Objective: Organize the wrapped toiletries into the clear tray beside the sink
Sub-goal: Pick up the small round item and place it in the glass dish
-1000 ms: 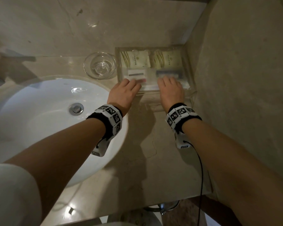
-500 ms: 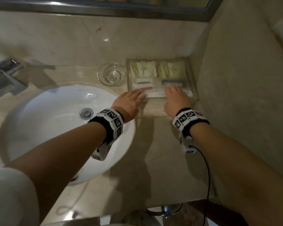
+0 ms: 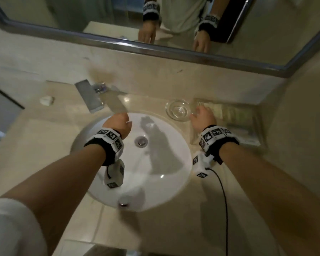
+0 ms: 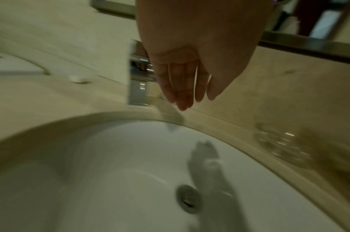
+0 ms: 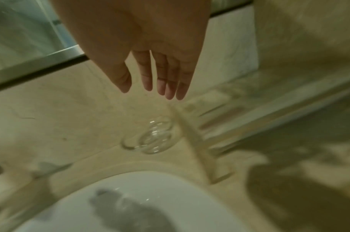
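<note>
Lying blurred in the clear tray (image 3: 255, 126), pale wrapped toiletries (image 3: 229, 115); both hands released.

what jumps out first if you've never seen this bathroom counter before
The white sink fills the middle of the head view, with the left hand hanging open and empty above its far rim. The right hand, also open and empty, hovers between the small glass dish and the clear tray in the right corner. Along the top, the mirror reflects both hands.
</note>
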Demonstrator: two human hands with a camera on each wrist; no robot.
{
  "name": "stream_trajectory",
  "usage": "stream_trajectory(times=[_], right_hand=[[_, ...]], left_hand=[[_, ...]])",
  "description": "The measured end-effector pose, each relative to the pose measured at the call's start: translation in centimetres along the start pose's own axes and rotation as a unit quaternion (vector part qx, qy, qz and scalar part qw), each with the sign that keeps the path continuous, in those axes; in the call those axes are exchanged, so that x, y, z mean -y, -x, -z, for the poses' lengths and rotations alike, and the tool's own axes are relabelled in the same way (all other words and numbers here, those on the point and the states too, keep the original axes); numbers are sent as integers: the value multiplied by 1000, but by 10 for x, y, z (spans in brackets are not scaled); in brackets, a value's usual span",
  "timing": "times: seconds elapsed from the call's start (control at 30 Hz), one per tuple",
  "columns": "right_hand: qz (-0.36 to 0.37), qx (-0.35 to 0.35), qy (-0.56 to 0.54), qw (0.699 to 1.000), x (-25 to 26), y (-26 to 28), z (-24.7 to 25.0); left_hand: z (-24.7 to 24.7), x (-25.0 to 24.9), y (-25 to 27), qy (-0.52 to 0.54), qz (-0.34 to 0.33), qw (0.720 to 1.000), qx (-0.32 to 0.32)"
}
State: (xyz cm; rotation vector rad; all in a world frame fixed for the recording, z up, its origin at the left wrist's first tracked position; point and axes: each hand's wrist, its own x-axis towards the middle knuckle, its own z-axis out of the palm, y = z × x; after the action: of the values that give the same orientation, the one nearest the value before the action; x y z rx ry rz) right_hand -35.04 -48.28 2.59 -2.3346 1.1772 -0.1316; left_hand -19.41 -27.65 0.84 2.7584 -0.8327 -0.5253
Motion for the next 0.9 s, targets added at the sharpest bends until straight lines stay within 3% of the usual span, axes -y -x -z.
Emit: stream_trajectory(times=[0.17, 0.4, 0.63, 0.9], right_hand=[[-21, 24, -82, 996, 71, -14, -48], [-53, 36, -141, 988, 153, -30, -118], [-114, 37, -144, 982, 183, -45, -161], [-108, 54, -50, 991, 182, -53, -173]], left_hand=[[33, 100, -7, 1, 110, 994, -22], [74, 212, -33, 51, 174, 982, -60], [74, 266, -67, 79, 172, 977, -93], [65, 284, -109, 78, 138, 987, -17]])
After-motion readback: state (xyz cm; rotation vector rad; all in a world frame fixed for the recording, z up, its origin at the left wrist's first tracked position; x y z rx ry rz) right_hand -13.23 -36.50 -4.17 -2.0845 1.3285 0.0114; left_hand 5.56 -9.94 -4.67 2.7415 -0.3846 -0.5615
